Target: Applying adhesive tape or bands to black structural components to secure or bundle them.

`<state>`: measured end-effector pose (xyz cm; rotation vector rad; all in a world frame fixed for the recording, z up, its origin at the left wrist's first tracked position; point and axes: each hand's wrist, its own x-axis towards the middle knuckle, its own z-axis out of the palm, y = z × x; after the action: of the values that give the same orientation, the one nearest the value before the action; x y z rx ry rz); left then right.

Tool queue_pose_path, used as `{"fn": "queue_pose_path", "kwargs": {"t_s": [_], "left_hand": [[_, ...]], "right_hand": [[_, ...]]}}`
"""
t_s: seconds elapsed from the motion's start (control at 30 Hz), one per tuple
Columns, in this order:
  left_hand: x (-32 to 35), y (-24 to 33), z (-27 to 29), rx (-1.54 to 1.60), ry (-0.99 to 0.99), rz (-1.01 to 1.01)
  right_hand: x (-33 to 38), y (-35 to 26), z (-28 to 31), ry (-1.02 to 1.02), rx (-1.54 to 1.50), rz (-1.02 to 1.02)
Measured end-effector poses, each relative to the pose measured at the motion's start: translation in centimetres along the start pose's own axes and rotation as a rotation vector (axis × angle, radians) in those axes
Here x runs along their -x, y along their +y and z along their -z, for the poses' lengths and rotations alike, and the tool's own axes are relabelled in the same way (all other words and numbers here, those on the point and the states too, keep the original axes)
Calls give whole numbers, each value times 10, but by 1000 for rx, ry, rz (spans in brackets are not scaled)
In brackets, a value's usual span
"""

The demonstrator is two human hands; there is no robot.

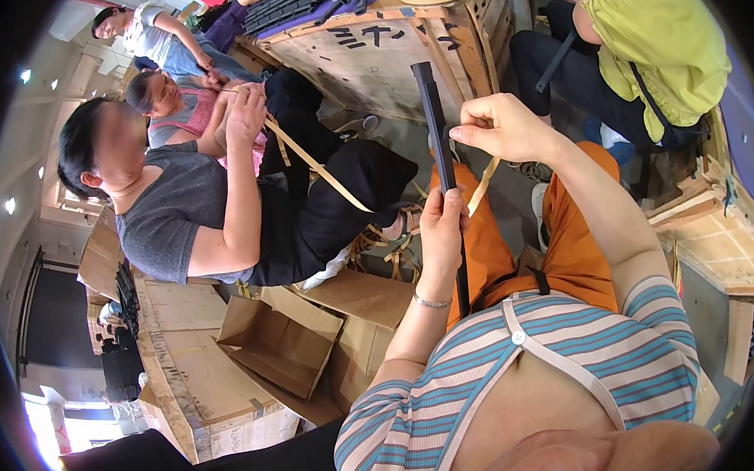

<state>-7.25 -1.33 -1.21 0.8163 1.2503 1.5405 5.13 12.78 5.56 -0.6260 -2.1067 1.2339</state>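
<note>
Busy workshop, wooden crates (361, 64) all round and an open cardboard box (281, 345) off to the left; the black bar (433, 119) stands at a slight tilt in front of the striped top, above the orange trousers (582, 205); left hand (444, 222) is wrapped snugly round its lower half; right hand (499, 129) is curled beside the upper part, thumb and finger close together, can't tell if they're pinching anything; a tan strip (485, 185) dangles just below it; person in grey (182, 206) sits nearby with a similar strip.
</note>
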Motion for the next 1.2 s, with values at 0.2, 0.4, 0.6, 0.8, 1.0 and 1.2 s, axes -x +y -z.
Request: {"fn": "queue_pose_path", "kwargs": {"t_s": [0.2, 0.4, 0.6, 0.8, 1.0, 1.2], "left_hand": [[-1, -5, 3, 16, -3, -8], [-2, -3, 3, 32, -1, 1], [0, 1, 3, 135, -53, 58], [-1, 1, 7, 159, -68, 60], [-6, 2, 1, 136, -98, 88], [-9, 1, -1, 108, -120, 95]], "right_hand": [[2, 1, 0, 0, -30, 24], [1, 3, 1, 17, 5, 59], [-3, 4, -2, 18, -11, 34], [-4, 7, -5, 1, -47, 8], [-1, -1, -3, 17, -77, 13], [9, 9, 12, 60, -100, 64]]}}
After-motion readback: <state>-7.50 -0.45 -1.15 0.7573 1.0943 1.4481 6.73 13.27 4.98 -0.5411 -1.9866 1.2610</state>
